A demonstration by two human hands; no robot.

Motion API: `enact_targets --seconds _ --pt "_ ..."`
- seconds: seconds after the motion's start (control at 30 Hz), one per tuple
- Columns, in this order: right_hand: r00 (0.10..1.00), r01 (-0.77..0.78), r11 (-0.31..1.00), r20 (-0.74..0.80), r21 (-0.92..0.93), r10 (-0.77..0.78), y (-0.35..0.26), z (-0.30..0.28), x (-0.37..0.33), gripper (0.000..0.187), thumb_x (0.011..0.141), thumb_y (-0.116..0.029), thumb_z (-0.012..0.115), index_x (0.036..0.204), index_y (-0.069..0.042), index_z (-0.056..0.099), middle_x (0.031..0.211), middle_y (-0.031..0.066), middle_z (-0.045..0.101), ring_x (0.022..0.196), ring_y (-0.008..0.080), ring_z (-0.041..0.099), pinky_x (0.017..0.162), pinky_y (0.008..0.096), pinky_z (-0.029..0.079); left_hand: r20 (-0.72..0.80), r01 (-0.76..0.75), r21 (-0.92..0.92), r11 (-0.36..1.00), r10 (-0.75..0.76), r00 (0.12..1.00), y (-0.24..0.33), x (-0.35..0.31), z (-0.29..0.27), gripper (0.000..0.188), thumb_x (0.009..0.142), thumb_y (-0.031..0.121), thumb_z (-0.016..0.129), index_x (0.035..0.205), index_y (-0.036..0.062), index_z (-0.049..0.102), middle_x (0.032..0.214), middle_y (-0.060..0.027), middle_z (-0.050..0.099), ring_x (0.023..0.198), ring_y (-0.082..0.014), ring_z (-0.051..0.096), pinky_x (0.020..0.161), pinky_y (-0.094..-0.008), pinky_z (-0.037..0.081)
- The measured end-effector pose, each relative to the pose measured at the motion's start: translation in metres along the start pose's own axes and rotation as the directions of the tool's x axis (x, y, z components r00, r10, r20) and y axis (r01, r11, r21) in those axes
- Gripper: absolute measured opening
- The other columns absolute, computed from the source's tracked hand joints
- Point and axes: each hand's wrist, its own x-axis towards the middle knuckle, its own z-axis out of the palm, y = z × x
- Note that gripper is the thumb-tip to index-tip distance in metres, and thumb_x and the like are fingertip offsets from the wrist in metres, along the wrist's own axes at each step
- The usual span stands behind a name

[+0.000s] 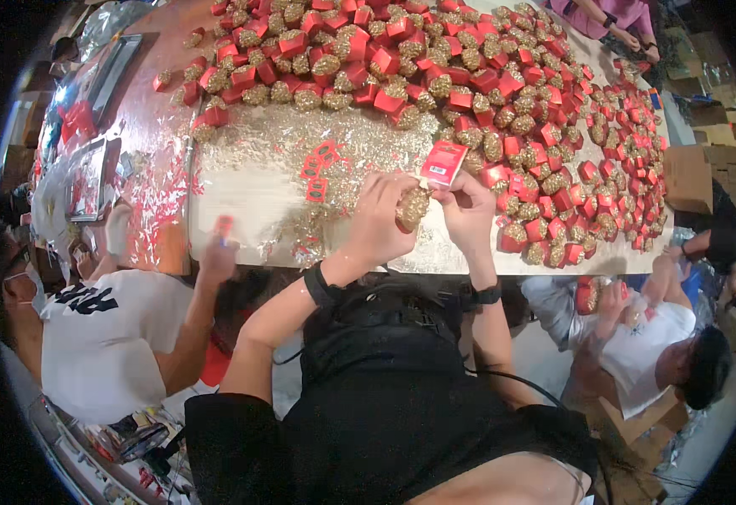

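Near the table's front edge, my left hand (378, 220) is closed around a gold glittery ornament (412, 209). Close beside it, my right hand (470, 215) pinches the lower end of a red and white printed tag (445, 160), which sticks up above the fingers. The tag's lower edge lies right at the ornament's top; whether the two are joined I cannot make out. Several small red and black labels (316, 189) lie on the glitter-strewn table left of my hands.
A heap of red and gold ornaments (393, 71) covers the table's far side and right. Gold glitter lies over the pale board (233, 210). A co-worker in white (115, 337) works at left, another (645, 345) at right, a third in pink (582, 17) beyond. Trays (90, 181) stand at far left.
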Motion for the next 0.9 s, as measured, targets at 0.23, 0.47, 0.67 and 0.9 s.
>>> enact_targets --seconds 0.23,0.47,0.67,0.9 --pt "0.990 -0.067 0.996 0.121 -0.055 0.073 -0.012 -0.015 0.000 0.014 0.077 0.019 0.052 0.074 0.005 0.049 0.079 0.0065 0.055 0.077 0.0128 0.062 0.072 0.0258 0.053 0.117 -0.059 0.038 0.998 0.054 0.992 -0.003 0.004 -0.003 0.053 0.055 0.001 0.067 0.107 0.0034 0.055 0.105 -0.0136 0.059 0.100 -0.0337 0.054 0.088 -0.0406 0.042" --pt "0.986 -0.041 0.976 0.151 -0.212 0.074 -0.010 -0.028 -0.006 0.015 0.073 0.020 0.053 0.073 0.005 0.053 0.075 0.0092 0.058 0.072 0.0139 0.060 0.066 0.0253 0.050 0.239 -0.113 0.121 0.986 0.081 0.968 0.001 0.004 0.002 0.056 0.055 0.002 0.067 0.109 0.0048 0.052 0.108 -0.0114 0.058 0.102 -0.0320 0.052 0.086 -0.0411 0.042" --pt "0.953 -0.260 0.958 0.130 -0.120 0.275 0.013 -0.040 -0.017 0.015 0.075 0.016 0.057 0.081 0.004 0.062 0.084 0.0096 0.065 0.081 0.0159 0.064 0.076 0.0270 0.052 0.397 -0.071 0.048 0.996 0.047 0.916 -0.019 0.006 0.008 0.063 0.060 0.012 0.075 0.117 0.0063 0.050 0.117 -0.0125 0.054 0.110 -0.0329 0.049 0.093 -0.0454 0.039" --pt "0.698 -0.340 0.940 -0.679 -0.036 0.227 0.061 -0.166 0.003 0.036 0.094 -0.021 0.059 0.123 0.000 0.053 0.092 0.0059 0.065 0.070 0.0141 0.062 0.062 0.0278 0.050 0.062 0.553 0.430 0.714 -0.634 0.771 -0.159 -0.041 -0.039 0.074 0.078 0.044 0.072 0.134 0.0058 0.042 0.133 -0.0191 0.045 0.128 -0.0415 0.035 0.102 -0.0497 0.033"
